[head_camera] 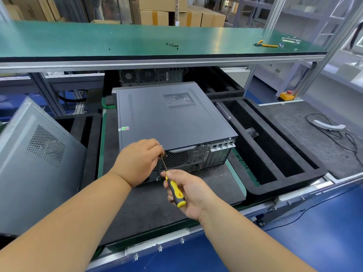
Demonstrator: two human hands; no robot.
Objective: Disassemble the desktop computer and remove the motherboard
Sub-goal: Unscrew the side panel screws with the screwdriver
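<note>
Nearest to the camera: two bare forearms, reaching to the rear panel of the desktop computer (172,116). Lying flat on the dark mat of the worktop (196,185), in the middle, rear panel toward the near side, with side cover closed on top. Very early in the task, by the look of it: case not opened yet, motherboard not visible, all inner parts left to take out. Probably working on a rear cover screw now.

Right hand (190,195) closed around the yellow and black handle of the screwdriver (172,183), shaft pointing up and far-left to the rear panel. Left hand (139,161) with fingers curled at the tip of the shaft, near the fan grille; pinching the shaft or a screw, cannot tell which.

On the far green shelf (78,40): some small dark screws (172,45) and yellow pliers (266,44). At left, another grey case panel (35,154), leaning.
</note>
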